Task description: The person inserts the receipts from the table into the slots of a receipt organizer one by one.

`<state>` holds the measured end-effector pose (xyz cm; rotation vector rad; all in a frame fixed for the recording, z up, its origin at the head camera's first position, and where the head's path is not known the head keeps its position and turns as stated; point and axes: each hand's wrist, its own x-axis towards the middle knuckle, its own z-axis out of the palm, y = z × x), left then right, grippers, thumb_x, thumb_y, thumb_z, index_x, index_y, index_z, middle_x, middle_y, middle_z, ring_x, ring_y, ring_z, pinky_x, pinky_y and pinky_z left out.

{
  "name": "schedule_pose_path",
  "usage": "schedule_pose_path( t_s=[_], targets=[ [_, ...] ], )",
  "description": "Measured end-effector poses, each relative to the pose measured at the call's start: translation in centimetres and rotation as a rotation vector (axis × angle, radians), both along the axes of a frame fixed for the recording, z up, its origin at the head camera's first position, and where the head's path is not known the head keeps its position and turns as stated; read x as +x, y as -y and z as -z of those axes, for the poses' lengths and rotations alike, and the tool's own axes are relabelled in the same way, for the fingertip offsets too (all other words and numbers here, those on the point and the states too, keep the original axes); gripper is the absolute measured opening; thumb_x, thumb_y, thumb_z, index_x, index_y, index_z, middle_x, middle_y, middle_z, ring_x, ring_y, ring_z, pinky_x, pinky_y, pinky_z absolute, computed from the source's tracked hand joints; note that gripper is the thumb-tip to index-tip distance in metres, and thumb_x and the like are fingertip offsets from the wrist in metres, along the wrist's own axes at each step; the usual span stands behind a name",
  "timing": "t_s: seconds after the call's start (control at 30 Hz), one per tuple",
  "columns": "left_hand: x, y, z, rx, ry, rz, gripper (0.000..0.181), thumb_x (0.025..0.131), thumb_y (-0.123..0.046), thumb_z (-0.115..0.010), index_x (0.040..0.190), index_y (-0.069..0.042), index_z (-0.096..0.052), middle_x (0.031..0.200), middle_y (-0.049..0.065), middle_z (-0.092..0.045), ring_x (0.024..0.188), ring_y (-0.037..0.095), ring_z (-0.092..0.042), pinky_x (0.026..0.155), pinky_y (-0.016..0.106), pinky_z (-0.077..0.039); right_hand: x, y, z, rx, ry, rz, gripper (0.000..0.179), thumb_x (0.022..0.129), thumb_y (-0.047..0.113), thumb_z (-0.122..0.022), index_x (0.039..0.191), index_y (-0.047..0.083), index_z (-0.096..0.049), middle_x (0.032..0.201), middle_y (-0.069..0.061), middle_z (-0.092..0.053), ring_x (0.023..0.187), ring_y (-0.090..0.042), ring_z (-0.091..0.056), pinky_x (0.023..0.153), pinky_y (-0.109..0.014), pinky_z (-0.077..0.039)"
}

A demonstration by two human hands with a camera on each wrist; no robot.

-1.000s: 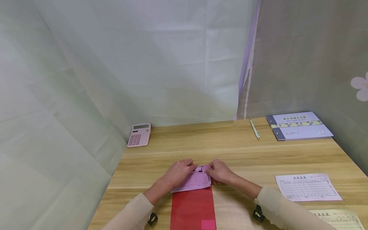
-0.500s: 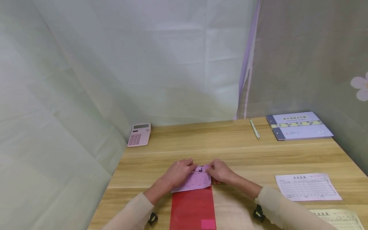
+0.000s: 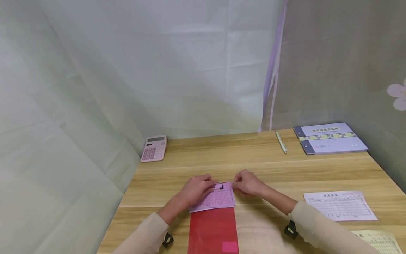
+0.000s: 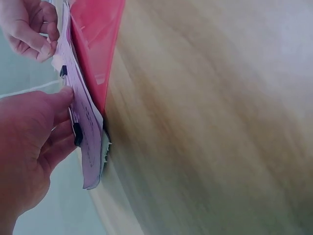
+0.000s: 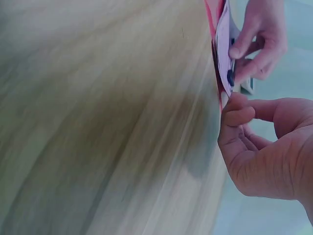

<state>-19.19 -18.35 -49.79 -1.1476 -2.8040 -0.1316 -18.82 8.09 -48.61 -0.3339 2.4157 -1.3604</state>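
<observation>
1. Slips (image 3: 219, 198): pink, printed with a dark grid, lying at the far end of a red folder (image 3: 212, 229), near the middle of the worktop (image 3: 253, 160). In the left wrist view a paler layer with a ragged edge shows beneath the top sheet.
2. Clip (image 4: 77, 134): metal bar with black ends, across the top of the slips.
3. Left hand (image 3: 196, 190): fingers pinching the clip, thumb on the bar.
4. Right hand (image 3: 248, 182): thumb and forefinger pressed together, pinching the slips at the upper right corner; other fingers curled in.
5. Against half a second ago: right hand has moved outward, from over that corner to its outer edge. More of the printed grid is exposed; lower right corner of the slips sits slightly farther right. Left hand nearly where it was.
6. Red folder carries the slips under the clip; pink label (image 3: 229, 246) at its near right corner. Inside of the folder not visible.
7. Around: calculator (image 3: 154, 149) at far left; pen (image 3: 281, 142) and ledger (image 3: 330, 138) at far right, ledger closed. White form (image 3: 340, 205) to the right; yellow form (image 3: 382, 241) nearer, partly behind the right sleeve.
</observation>
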Motion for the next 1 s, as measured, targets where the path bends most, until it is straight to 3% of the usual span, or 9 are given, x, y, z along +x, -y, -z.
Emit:
schedule_pose_path(
  t_s=[0.3, 0.43, 0.6, 0.77, 1.0],
  targets=[
    [-0.1, 0.2, -0.1, -0.009, -0.005, 0.008, 0.031, 0.106, -0.029, -0.068, 0.135, -0.021, -0.075, 0.11, -0.005, -0.066, 0.091, 0.009, -0.062, 0.08, 0.033, -0.057, 0.0, -0.3, 0.1, -0.052, 0.036, -0.009, 0.013, 0.102, 0.003, -0.066, 0.09, -0.001, -0.069, 0.072, -0.011, -0.068, 0.048, -0.015, -0.059, 0.044, -0.029, -0.051],
    [-0.2, 0.1, 0.1, -0.005, -0.018, 0.012, 0.03, 0.105, -0.029, -0.069, 0.134, -0.021, -0.076, 0.108, -0.005, -0.066, 0.089, 0.008, -0.062, 0.077, 0.032, -0.056, 0.1, -0.5, 0.2, -0.099, 0.019, -0.03, 0.01, 0.101, 0.001, -0.066, 0.094, -0.003, -0.072, 0.075, -0.011, -0.068, 0.05, -0.016, -0.06, 0.045, -0.031, -0.052],
    [-0.3, 0.2, 0.2, 0.01, -0.012, 0.013, 0.031, 0.104, -0.029, -0.071, 0.133, -0.02, -0.077, 0.106, -0.006, -0.067, 0.087, 0.007, -0.062, 0.076, 0.031, -0.056, 0.1, -1.6, -0.2, -0.162, -0.026, -0.047, 0.009, 0.101, -0.001, -0.067, 0.104, -0.006, -0.074, 0.083, -0.015, -0.069, 0.064, -0.023, -0.067, 0.056, -0.036, -0.058],
    [-0.5, 0.3, 0.3, 0.043, 0.011, 0.011, 0.031, 0.103, -0.031, -0.073, 0.132, -0.021, -0.077, 0.107, -0.007, -0.069, 0.089, 0.007, -0.063, 0.079, 0.033, -0.056, 0.0, -4.0, -1.0, -0.161, -0.099, -0.058, 0.019, 0.101, 0.003, -0.069, 0.116, -0.009, -0.073, 0.1, -0.019, -0.074, 0.082, -0.029, -0.073, 0.071, -0.041, -0.062],
    [-0.9, 0.6, 0.2, 0.107, 0.059, 0.001, 0.03, 0.1, -0.029, -0.077, 0.129, -0.022, -0.08, 0.109, -0.009, -0.07, 0.095, 0.008, -0.066, 0.083, 0.034, -0.056, 0.7, -9.9, -3.1, -0.128, -0.194, -0.032, 0.032, 0.103, 0.011, -0.07, 0.13, -0.006, -0.07, 0.125, -0.018, -0.073, 0.107, -0.03, -0.072, 0.086, -0.032, -0.058]
  ],
)
